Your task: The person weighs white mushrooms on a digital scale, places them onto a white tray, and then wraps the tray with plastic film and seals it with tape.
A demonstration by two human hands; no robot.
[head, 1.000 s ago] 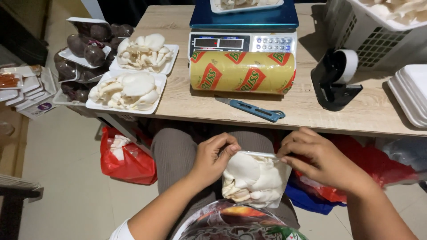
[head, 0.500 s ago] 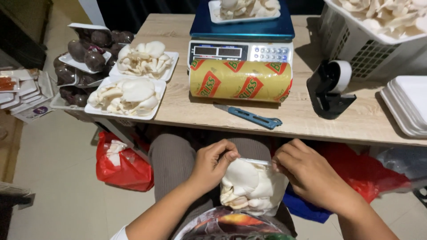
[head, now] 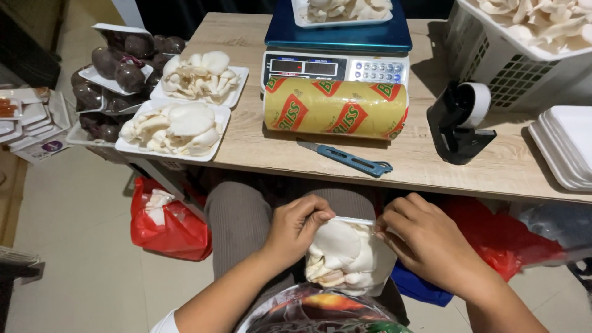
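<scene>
Over my lap I hold a white tray of oyster mushrooms, tilted up on edge and covered in clear film. My left hand pinches the tray's upper left rim. My right hand grips its right side, fingers on the film. On the wooden table in front lie a yellow roll of cling film and a blue utility knife.
A blue scale carries a tray of mushrooms. Two filled mushroom trays sit at the table's left, with wrapped purple produce beyond. A tape dispenser, white basket and stacked empty trays stand right. Red bags lie on the floor.
The tray has been turned up from flatter in my lap to standing on edge. Both hands shifted to its upper rim; the view dipped slightly toward the table.
</scene>
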